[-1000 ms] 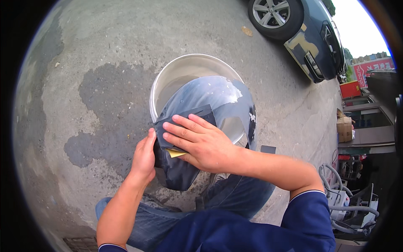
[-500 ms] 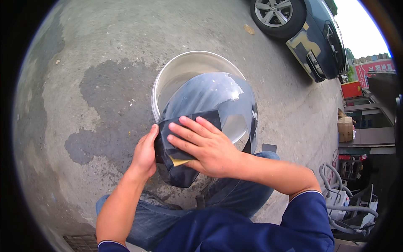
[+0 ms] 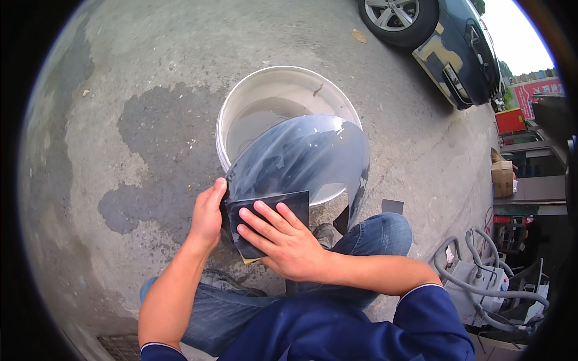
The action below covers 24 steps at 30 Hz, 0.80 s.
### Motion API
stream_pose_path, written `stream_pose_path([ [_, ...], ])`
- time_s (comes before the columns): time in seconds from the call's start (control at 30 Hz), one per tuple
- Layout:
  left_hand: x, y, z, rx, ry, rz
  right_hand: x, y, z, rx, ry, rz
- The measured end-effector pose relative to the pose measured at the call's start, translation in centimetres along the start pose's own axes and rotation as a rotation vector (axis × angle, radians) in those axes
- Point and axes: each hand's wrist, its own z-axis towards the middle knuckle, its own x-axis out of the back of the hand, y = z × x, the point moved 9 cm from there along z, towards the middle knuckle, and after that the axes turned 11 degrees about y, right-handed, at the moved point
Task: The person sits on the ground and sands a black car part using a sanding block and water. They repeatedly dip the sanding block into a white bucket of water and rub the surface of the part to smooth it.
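a curved blue-grey panel [image 3: 307,144], streaked and patchy with a wet-looking sheen, lies over the near side of a white round bucket [image 3: 332,99], covering part of its mouth. on the panel's near part sits a black sheet [image 3: 300,206], with a yellow edge [image 3: 250,260] showing below it. the right hand [image 3: 295,253] lies flat on this sheet, fingers straight and slightly spread, pressing it rather than clenching; its thumb is mostly hidden. the left hand [image 3: 208,215] grasps the panel at its left edge, thumb on top, the other fingers largely out of sight.

around the bucket is grey concrete [image 3: 301,36], with a dark patch [image 3: 162,126] to the left. a small dark square [image 3: 392,207] shows just beside the person's right knee [image 3: 385,231], in blue jeans. farther off at upper right stands a dark car [image 3: 472,60] with yellowish patches near its front wheel [image 3: 394,18]. at the right are a cardboard box [image 3: 502,178] and a grey machine [image 3: 469,295] with hoses.
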Motion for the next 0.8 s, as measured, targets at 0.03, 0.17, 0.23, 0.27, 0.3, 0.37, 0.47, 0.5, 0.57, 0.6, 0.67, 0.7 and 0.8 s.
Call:
stream_pose_path([
  [0.03,-0.1,0.3,0.1,-0.062,-0.035,0.065,0.3,-0.3,-0.8,0.027,-0.041,0.067],
  [0.17,0.3,2.3,1.1,-0.246,-0.181,0.368,7.5,0.8,1.1,-0.052,-0.002,0.461],
  [0.23,1.4,3.5,1.0,-0.276,-0.213,0.512,11.8,6.4,2.4,-0.574,0.138,0.771],
  [0.27,1.8,3.8,1.2,-0.282,-0.222,0.556,13.2,9.9,2.7,-0.716,0.306,0.894],
  [0.3,2.1,4.0,1.2,-0.285,-0.227,0.602,14.2,13.0,4.4,-0.718,0.457,1.136],
  [0.37,2.0,5.1,0.6,-0.259,-0.224,0.643,15.0,18.9,6.4,-0.881,0.583,1.301],
  [0.47,3.4,6.5,0.0,-0.253,-0.197,0.695,12.8,25.0,8.7,-0.937,0.394,1.11],
  [0.5,4.2,6.9,-0.1,-0.254,-0.195,0.731,10.1,26.7,9.1,-0.986,0.288,1.07],
  [0.57,5.0,7.9,-0.2,-0.259,-0.206,0.804,4.2,29.8,8.7,-1.09,0.085,0.963],
  [0.6,5.4,8.7,-0.5,-0.284,-0.187,0.811,1.4,30.7,8.8,-1.105,0.032,0.888],
  [0.67,5.9,9.3,-0.6,-0.299,-0.203,0.787,-3.6,33.6,7.8,-1.185,-0.139,0.738],
  [0.7,6.1,9.7,-0.6,-0.306,-0.211,0.776,-5.6,34.8,7.7,-1.167,-0.228,0.665],
  [0.8,7.7,10.7,-0.9,-0.296,-0.184,0.708,-8.5,34.1,9.0,-1.06,-0.424,0.386],
])
